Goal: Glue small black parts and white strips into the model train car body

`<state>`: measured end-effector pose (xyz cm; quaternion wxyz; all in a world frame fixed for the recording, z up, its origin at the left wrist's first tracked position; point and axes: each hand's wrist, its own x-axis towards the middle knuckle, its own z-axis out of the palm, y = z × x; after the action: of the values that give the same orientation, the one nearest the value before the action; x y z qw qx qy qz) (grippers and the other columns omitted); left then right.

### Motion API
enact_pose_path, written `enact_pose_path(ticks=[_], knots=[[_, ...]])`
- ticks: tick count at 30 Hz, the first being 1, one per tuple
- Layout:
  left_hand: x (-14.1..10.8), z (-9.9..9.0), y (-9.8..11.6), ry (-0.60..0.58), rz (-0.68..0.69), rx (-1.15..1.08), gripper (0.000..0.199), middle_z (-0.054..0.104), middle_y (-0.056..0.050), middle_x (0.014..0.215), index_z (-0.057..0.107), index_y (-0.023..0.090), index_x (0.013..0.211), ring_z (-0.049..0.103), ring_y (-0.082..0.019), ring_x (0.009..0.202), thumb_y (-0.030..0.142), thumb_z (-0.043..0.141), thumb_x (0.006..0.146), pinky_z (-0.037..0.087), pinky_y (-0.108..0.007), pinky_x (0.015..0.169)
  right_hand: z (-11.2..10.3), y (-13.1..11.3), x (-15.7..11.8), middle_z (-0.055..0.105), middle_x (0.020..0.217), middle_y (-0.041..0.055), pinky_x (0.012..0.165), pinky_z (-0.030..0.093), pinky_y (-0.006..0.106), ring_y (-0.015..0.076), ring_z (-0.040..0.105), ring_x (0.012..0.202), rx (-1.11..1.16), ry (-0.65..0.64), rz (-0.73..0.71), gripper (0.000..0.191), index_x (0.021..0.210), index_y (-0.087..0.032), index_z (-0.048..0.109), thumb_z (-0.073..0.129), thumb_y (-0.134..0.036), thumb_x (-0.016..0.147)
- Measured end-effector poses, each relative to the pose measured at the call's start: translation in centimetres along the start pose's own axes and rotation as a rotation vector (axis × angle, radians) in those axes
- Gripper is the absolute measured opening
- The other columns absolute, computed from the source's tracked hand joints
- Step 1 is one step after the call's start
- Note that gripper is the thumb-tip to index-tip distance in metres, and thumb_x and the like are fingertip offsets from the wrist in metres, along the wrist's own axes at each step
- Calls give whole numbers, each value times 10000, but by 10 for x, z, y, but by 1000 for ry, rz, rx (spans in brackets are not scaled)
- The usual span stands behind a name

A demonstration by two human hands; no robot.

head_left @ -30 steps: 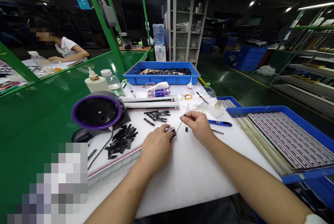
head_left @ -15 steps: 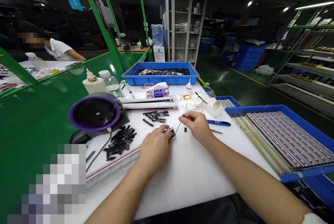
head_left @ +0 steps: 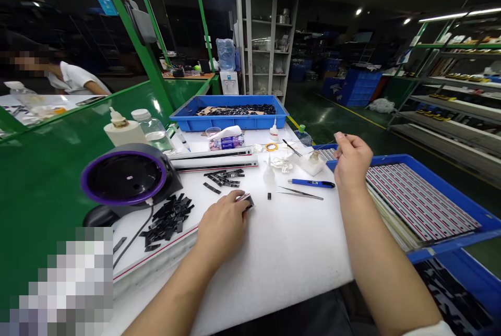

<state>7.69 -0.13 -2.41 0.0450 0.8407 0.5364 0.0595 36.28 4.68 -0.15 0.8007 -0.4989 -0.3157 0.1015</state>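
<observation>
My left hand (head_left: 224,218) is wrapped over the near end of a long white bar (head_left: 156,253) with a red stripe, holding it down on the white tabletop (head_left: 289,252). The bar's dark end shows beyond my fingers. Raised at the right, above the table edge, my right hand (head_left: 353,161) pinches a thin dark stick (head_left: 327,144) that points left towards a small white dish (head_left: 313,164). A small black piece (head_left: 269,196) lies to the right of the bar's end. Tweezers (head_left: 303,193) and a blue pen-like tool (head_left: 313,183) lie between my hands.
Loose black pieces (head_left: 170,221) are heaped beside a round purple-rimmed device (head_left: 123,177). Two more bars (head_left: 213,164) lie behind. A blue bin (head_left: 219,124) stands at the back; another blue tray (head_left: 487,216) of striped bars is at right. A white squeeze bottle (head_left: 269,174) stands mid-table.
My right hand has lifted the stick away from the bar's end and moved right and up. The left hand still holds the bar. The camera view has turned slightly right.
</observation>
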Motion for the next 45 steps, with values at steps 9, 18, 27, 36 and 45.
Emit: enact_pose_path(ticks=[9,18,27,36,45], knots=[[0,-1,0,-5,5,7,339,547,-1,1352,687,293,1077,585,-240,1103,299,380,933,504,-387,854,-7,17,13,408,543,-52,554,375,262,106,370,512,-488,45,-274,258,712,-136,669,613,-382,762],[1,1,-3,19,22,6,339,557,-1,1345,691,292,1068,552,-244,1156,287,382,928,491,-396,894,-7,25,16,535,582,-5,604,408,283,144,464,552,-619,-42,-221,307,801,-123,716,600,-406,776],[9,-3,-9,-24,14,-34,343,562,21,1350,680,295,1056,556,-229,1173,309,371,907,492,-363,912,5,-7,-40,603,701,10,663,428,285,166,541,652,-643,-579,-273,232,967,-181,707,590,-283,795],[13,-2,-14,-29,4,-7,379,545,50,1377,683,319,1080,549,-231,1202,357,340,924,491,-367,932,25,-3,-94,714,999,82,840,434,307,243,595,1005,-1047,-1303,-389,269,1003,-189,734,553,-178,805],[9,-1,-11,-7,21,-19,364,568,29,1348,688,304,1074,553,-218,1187,329,355,929,478,-354,950,28,-2,-101,707,958,95,752,430,305,247,621,951,-1145,-1305,-383,177,920,-193,732,579,-226,837]])
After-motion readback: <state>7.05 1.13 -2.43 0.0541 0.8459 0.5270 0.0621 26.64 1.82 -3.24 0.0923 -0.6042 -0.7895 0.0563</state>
